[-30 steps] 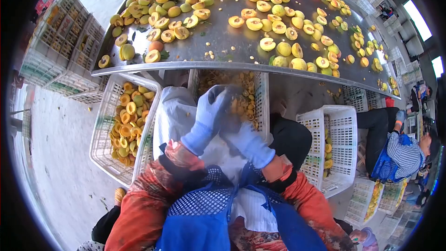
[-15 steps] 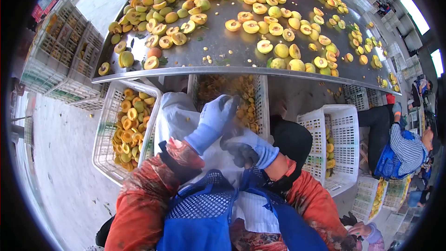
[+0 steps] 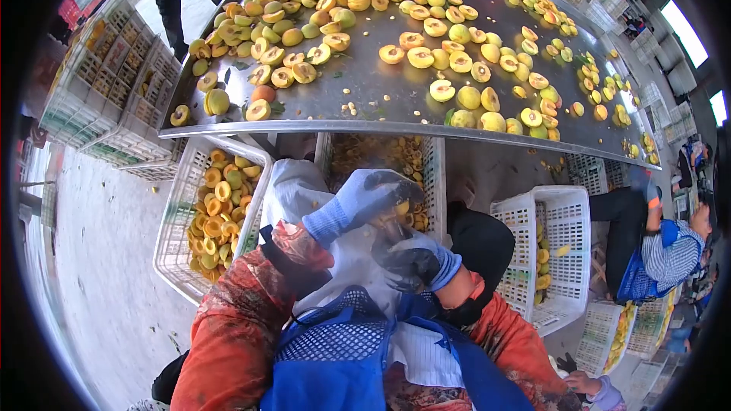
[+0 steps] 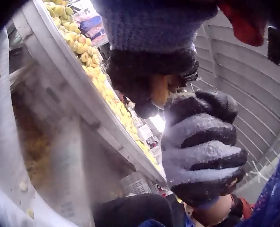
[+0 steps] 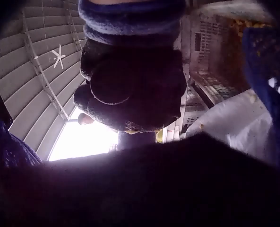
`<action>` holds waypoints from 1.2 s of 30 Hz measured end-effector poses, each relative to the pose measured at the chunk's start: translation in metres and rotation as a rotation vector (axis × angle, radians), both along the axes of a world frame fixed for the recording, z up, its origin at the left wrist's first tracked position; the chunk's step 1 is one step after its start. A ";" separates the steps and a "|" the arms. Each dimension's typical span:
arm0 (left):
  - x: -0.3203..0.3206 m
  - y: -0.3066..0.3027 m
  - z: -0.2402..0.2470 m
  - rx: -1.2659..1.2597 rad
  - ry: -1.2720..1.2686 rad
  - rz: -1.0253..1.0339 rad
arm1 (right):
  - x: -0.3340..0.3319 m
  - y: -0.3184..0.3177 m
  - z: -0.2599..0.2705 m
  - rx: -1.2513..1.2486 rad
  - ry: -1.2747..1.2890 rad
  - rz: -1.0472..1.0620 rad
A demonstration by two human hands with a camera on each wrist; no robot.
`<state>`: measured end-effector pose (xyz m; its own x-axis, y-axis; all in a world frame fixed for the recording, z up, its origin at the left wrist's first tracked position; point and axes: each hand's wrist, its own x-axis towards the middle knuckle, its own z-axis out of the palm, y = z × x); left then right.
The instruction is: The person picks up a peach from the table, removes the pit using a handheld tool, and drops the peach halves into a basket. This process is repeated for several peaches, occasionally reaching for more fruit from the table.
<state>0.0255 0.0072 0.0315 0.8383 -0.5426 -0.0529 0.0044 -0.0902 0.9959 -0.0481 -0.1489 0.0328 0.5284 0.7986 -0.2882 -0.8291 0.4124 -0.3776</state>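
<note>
My gloved left hand (image 3: 362,199) has its fingers curled round a yellow-orange fruit (image 4: 159,90), which the glove partly covers. Just below and right of it in the head view is my gloved right hand (image 3: 415,260). Its fingers (image 4: 208,142) are folded in a fist close against the fruit in the left wrist view. A small tool seems to be in that fist, mostly hidden; its rounded end (image 5: 85,119) shows beside the dark glove. Both hands are over the white cloth (image 3: 293,183) on my lap.
Halved and whole fruit cover parts of the metal table (image 3: 358,91), whose edge lies beyond my hands. Crates stand below it: one left (image 3: 172,236), one under the edge (image 3: 435,175), one right (image 3: 567,281). Another person (image 3: 666,255) sits at the right.
My left hand has turned and shifted right, its fingers now reaching over the right hand. The head view has moved slightly. A standing person has come into view at the upper left.
</note>
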 end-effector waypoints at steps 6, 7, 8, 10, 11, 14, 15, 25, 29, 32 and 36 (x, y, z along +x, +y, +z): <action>-0.001 -0.002 0.004 -0.020 -0.017 0.013 | 0.001 0.009 -0.004 -0.116 0.058 -0.081; -0.001 -0.003 0.004 -0.068 0.068 0.040 | 0.003 0.009 -0.005 0.029 0.063 -0.030; -0.001 -0.003 0.004 -0.187 0.058 0.066 | 0.007 0.009 -0.006 0.175 0.065 0.023; 0.002 -0.003 0.000 -0.422 0.035 0.114 | 0.012 0.011 -0.004 0.188 -0.110 0.004; 0.005 0.004 -0.002 -0.380 0.003 0.193 | 0.011 0.012 -0.001 0.053 -0.285 -0.072; 0.014 0.080 -0.018 -0.102 -0.052 0.602 | 0.021 -0.009 -0.007 -0.225 -0.374 -0.113; 0.014 0.121 -0.026 -0.030 -0.013 0.745 | 0.027 -0.021 -0.014 -0.293 -0.334 -0.099; 0.125 0.177 0.013 1.102 -0.206 0.771 | 0.060 -0.036 -0.103 -1.761 -0.945 0.331; 0.239 0.129 -0.030 1.377 -0.075 0.586 | 0.058 -0.036 -0.118 -1.777 -0.929 0.402; 0.256 0.095 -0.048 1.349 -0.200 0.611 | 0.067 -0.032 -0.095 -1.634 -0.892 0.483; 0.237 0.110 -0.058 0.917 -0.339 0.565 | 0.061 -0.030 -0.108 -1.674 -0.952 0.454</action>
<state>0.2625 0.1168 -0.0267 0.9981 0.0458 0.0402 0.0187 -0.8588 0.5120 0.0133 -0.1792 -0.0749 0.8099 0.1741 -0.5601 -0.0831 -0.9112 -0.4034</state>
